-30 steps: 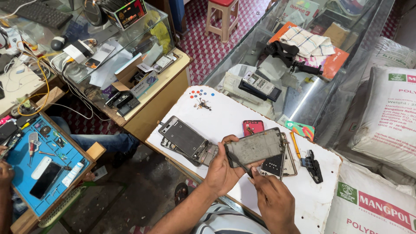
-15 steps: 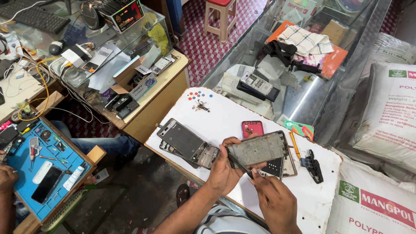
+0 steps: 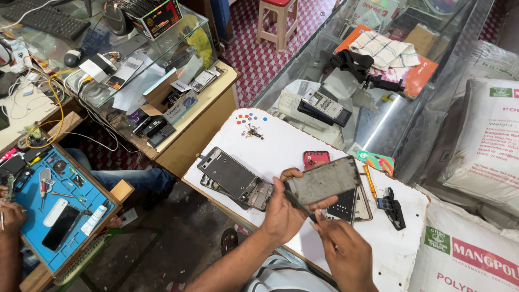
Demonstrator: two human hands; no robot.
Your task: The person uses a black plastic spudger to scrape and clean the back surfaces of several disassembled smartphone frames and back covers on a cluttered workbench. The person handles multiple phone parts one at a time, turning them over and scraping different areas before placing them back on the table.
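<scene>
My left hand (image 3: 282,212) grips a grey, dusty phone panel (image 3: 324,181) by its left end and holds it tilted above the white work board (image 3: 281,146). My right hand (image 3: 341,247) comes up from below, and its fingertips pinch the panel's lower edge near the left corner. Whether a thin tool sits between those fingers I cannot tell. Under the panel lies another opened phone part (image 3: 354,204). To the left, a dismantled phone frame (image 3: 230,174) rests flat on the board.
On the board lie a small red part (image 3: 316,159), an orange pen-like tool (image 3: 370,183), a black clip (image 3: 392,206) and tiny loose parts (image 3: 252,131). Glass counters surround it; white sacks (image 3: 481,140) stand at the right. A co-worker's hand (image 3: 11,216) rests by a blue repair mat (image 3: 59,211).
The panel has tipped slightly in my hands, which stay in nearly the same place. The co-worker's hand at the left has shifted a little.
</scene>
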